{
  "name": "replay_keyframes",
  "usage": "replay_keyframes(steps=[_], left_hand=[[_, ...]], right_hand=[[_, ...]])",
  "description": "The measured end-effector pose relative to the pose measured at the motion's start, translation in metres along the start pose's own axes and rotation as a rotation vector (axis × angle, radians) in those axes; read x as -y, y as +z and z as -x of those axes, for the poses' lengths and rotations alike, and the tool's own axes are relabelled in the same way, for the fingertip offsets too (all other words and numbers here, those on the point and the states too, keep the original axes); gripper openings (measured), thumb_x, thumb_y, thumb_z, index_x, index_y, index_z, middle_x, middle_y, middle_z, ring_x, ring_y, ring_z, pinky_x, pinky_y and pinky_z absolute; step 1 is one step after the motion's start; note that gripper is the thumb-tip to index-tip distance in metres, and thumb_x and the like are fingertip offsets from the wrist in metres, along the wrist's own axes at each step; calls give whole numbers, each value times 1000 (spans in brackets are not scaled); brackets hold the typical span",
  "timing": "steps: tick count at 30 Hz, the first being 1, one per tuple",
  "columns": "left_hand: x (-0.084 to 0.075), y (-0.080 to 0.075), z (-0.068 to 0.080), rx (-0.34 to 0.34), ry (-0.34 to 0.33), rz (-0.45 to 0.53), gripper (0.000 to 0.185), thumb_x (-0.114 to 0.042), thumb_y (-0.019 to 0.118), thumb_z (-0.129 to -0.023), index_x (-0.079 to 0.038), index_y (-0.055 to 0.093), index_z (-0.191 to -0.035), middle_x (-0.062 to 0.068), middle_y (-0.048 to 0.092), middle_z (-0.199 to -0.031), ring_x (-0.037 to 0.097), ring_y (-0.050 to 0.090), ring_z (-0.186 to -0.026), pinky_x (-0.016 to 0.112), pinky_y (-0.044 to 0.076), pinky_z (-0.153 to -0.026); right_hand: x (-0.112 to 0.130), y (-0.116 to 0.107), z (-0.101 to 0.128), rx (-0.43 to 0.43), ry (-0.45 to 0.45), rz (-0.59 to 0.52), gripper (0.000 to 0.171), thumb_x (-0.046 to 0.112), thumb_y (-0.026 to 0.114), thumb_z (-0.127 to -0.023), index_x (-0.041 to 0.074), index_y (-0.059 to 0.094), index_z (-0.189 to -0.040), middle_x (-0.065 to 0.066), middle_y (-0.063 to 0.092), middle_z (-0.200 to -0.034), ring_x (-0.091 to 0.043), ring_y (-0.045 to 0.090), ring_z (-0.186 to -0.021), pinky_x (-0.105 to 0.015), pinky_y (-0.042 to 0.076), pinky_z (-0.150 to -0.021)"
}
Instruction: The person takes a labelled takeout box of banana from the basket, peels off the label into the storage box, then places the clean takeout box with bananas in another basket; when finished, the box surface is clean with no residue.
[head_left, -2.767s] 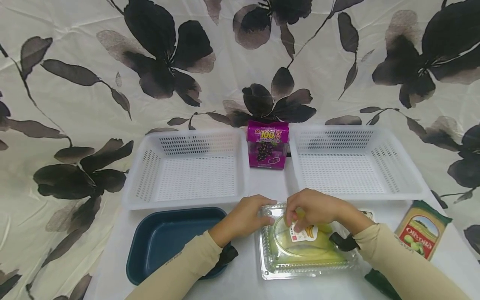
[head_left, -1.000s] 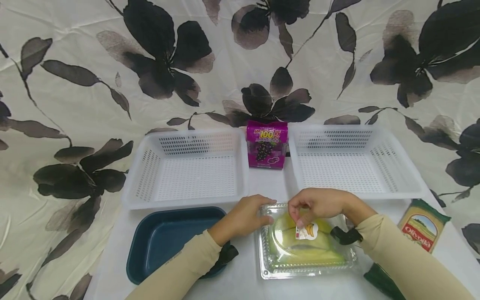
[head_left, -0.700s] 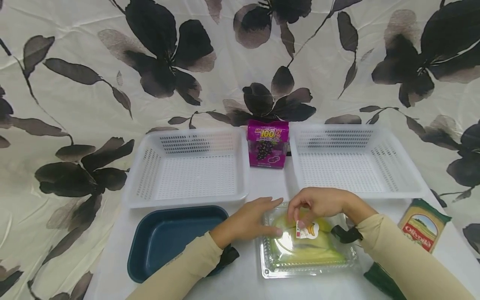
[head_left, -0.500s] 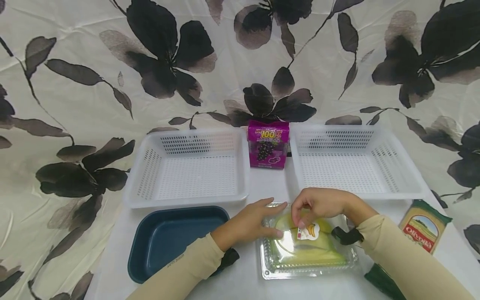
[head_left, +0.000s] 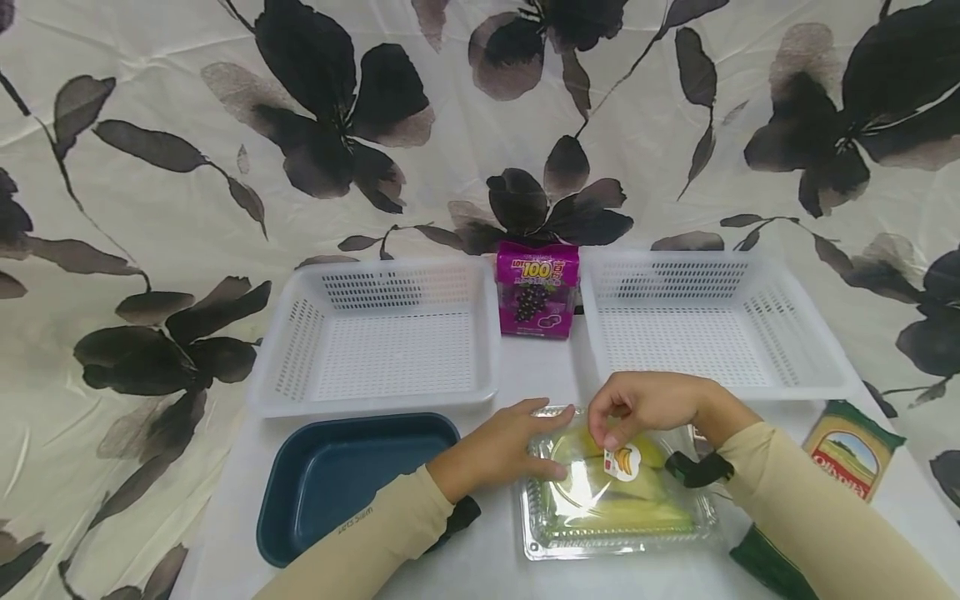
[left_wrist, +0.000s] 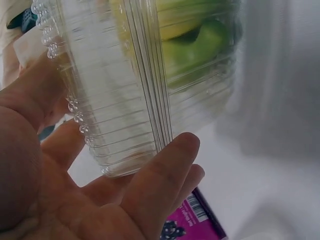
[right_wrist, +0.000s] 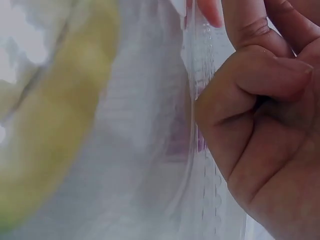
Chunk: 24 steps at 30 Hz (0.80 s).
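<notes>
A clear plastic clamshell box (head_left: pixel 540 542) lies on the table with yellow-green bananas (head_left: pixel 637 510) inside. My left hand (head_left: pixel 498 446) grips its far left corner, thumb over the lid. In the left wrist view, that hand's fingers (left_wrist: pixel 162 172) wrap the corner by the ribbed side wall. My right hand (head_left: pixel 652 410) pinches the near-left edge of a white banana-printed sticker (head_left: pixel 624 463) on the lid between thumb and index finger. Its fingertips cover part of the sticker. In the right wrist view, the curled right hand (right_wrist: pixel 270 115) is close over the lid.
Two white perforated baskets (head_left: pixel 262 400) (head_left: pixel 832 387) stand behind, with a purple grape candy box (head_left: pixel 536 292) between them. A dark blue tray (head_left: pixel 270 525) is at left, partly under my left arm. A green-and-tan Olivoila packet (head_left: pixel 855 446) lies at right, partly behind my right sleeve.
My left hand has shifted right, its fingers and thumb spread farther over the lid. My right hand's pinch has moved slightly right along with the sticker's visible part. The box has stayed put.
</notes>
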<state>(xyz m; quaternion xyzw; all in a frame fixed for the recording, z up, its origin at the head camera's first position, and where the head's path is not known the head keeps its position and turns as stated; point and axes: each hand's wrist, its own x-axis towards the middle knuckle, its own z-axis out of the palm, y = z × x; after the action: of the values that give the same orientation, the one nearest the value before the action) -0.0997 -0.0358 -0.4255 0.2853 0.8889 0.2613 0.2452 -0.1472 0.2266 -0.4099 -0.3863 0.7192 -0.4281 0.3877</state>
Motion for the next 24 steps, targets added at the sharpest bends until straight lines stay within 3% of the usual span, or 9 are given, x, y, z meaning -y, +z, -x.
replay_keyframes(steps=[7, 12, 19, 24], left_hand=[[-1, -1, 0, 9, -12, -16, 84, -47, 79, -85, -34, 37, -157, 14, 34, -165, 32, 37, -150, 47, 41, -119], [-2, -2, -1, 16, -19, -19, 84, -47, 79, -85, -35, 37, -157, 14, 33, -166, 33, 36, -151, 48, 41, -119], [-4, -1, -1, 9, -21, -39, 84, -46, 81, -84, -34, 39, -156, 14, 35, -164, 34, 38, -150, 48, 42, -118], [-5, 0, -2, 12, -21, -45, 84, -45, 81, -84, -34, 38, -156, 14, 35, -165, 34, 38, -150, 48, 43, -117]], right_hand=[[-3, -4, 1, 42, -54, -49, 6, 5, 71, -91, -1, 70, -90, -23, 63, -78, 1, 47, -65, -16, 42, -57], [-4, -7, 3, 68, -45, -95, 11, 5, 71, -92, -6, 67, -91, -27, 59, -78, 1, 47, -64, -14, 41, -59], [-5, -4, 3, 53, -25, -156, 19, 3, 72, -90, -8, 69, -105, -14, 68, -83, -1, 59, -74, -18, 53, -69], [3, 0, 5, 10, 78, -87, 30, 7, 79, -85, 1, 75, -114, -10, 71, -92, -5, 58, -76, -19, 54, -69]])
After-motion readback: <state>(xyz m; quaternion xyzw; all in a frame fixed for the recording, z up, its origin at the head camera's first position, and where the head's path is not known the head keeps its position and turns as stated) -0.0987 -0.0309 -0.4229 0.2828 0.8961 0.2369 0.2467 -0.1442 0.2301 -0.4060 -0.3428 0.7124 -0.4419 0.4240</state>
